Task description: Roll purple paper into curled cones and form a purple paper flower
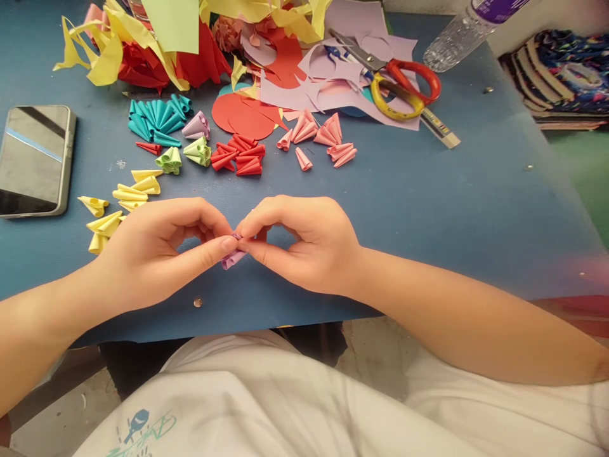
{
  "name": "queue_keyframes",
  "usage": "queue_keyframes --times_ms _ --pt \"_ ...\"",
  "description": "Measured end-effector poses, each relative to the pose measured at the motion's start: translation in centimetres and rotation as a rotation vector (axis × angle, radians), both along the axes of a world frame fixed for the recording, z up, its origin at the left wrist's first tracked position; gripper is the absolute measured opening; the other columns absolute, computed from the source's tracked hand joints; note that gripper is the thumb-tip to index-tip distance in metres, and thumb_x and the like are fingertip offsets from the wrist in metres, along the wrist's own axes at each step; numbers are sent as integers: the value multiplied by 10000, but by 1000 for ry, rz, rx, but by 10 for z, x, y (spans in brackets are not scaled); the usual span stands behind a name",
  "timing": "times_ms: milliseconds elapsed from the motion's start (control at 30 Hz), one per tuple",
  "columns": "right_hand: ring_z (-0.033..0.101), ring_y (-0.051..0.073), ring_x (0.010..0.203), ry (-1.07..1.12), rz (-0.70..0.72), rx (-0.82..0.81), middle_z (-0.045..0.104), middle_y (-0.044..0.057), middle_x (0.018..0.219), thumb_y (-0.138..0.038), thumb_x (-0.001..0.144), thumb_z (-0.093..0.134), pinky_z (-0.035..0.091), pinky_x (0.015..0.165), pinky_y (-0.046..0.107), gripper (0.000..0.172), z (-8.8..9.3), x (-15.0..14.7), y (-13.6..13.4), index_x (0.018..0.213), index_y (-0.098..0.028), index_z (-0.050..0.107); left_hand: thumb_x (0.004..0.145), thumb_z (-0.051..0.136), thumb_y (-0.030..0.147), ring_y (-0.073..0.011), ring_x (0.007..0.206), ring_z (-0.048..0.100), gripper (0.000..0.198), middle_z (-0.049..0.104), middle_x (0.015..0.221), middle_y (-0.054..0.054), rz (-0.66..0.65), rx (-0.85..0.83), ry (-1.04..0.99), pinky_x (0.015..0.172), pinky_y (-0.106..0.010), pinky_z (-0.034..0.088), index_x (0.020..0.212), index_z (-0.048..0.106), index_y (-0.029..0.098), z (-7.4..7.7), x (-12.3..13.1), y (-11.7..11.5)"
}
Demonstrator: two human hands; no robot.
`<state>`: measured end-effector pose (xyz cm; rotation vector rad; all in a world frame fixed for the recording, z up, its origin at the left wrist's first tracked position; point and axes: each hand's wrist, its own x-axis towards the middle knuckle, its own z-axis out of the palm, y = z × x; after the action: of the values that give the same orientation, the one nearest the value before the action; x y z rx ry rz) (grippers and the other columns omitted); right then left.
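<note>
Near the front edge of the blue table, my left hand [164, 247] and my right hand [304, 244] meet fingertip to fingertip. Both pinch a small piece of rolled purple paper [233, 259] between thumbs and forefingers; part of it is hidden by the fingers. Beside my left hand lie several yellow paper cones [137, 190]. Beyond my hands are red paper cones [240, 154], pale green paper cones [197, 151], a lilac paper cone [196, 125], teal paper cones [159, 119] and pink paper cones [328, 134].
A phone [35, 158] lies at the left. Behind the cones are red paper circles [247, 115], lilac paper scraps [295, 89] and crumpled yellow paper [104, 57]. Scissors [404, 89] rest over a box cutter [440, 129]. A plastic bottle [451, 41] stands at the back right.
</note>
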<state>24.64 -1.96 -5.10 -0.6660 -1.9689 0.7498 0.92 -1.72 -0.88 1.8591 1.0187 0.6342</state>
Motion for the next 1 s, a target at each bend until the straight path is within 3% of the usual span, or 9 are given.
queue_keyframes --times_ms 167,300,500,867,1000 --pt "740 81 785 86 -53 41 823 19 905 -111 972 764 635 726 191 40 0 -1 0 982 -147 750 979 829 285 -202 979 789 62 817 1011 -38 -10 -562 -324 855 -256 656 991 788 240 -3 0 2" --pt "759 101 817 122 -71 88 836 20 919 -104 971 760 653 739 217 84 0 -3 -2 1031 -163 762 945 875 265 -204 979 819 82 837 960 -17 8 -778 -464 876 -264 669 959 795 254 -7 -1 3" --pt "737 92 843 69 -81 111 826 -2 923 -54 935 746 610 745 213 180 1 -3 -2 1070 -171 769 926 901 278 -165 873 777 114 829 915 -41 4 -718 -458 789 -219 637 934 809 213 -8 0 4" --pt "728 94 850 25 -43 80 804 29 945 -109 941 755 582 684 199 69 -1 -1 3 973 -163 782 886 931 341 -146 816 738 161 801 846 -24 48 -656 -354 758 -191 617 905 823 223 -9 1 4" --pt "764 102 861 67 -44 21 832 33 956 -97 948 730 611 676 186 85 -1 -1 2 981 -162 773 869 947 341 -160 844 754 183 804 871 -23 118 -610 -348 779 -211 626 925 815 227 -8 3 2"
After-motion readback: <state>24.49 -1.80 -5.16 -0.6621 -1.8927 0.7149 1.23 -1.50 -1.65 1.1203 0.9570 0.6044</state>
